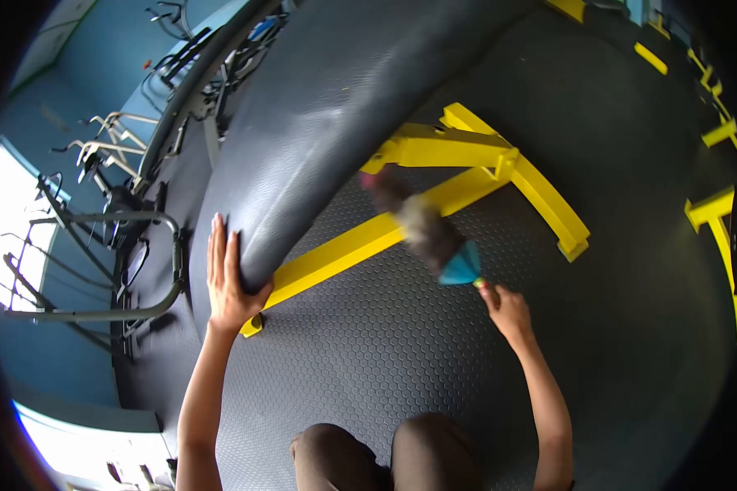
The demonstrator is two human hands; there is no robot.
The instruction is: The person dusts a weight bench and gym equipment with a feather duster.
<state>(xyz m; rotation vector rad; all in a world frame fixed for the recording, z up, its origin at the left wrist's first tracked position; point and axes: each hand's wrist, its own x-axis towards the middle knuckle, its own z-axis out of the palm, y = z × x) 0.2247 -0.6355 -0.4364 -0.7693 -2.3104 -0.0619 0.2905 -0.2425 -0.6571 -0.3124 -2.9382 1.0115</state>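
Note:
My left hand (231,282) rests with its fingers stretched out against the lower end of a black padded bench (303,139). My right hand (506,311) grips the handle of a duster (430,237), whose fluffy head is blurred and has blue, grey and dark reddish parts. The duster's head passes in front of the lower bar of the yellow metal frame (336,258), just below the bench pad. Whether it touches the bar is too blurred to tell. My knees show at the bottom of the view.
Dark textured rubber flooring (344,352) lies under the bench. A yellow foot bar (549,204) sticks out at the right. Exercise machines (123,221) stand along the left by a blue wall. More yellow frames (716,213) are at the far right.

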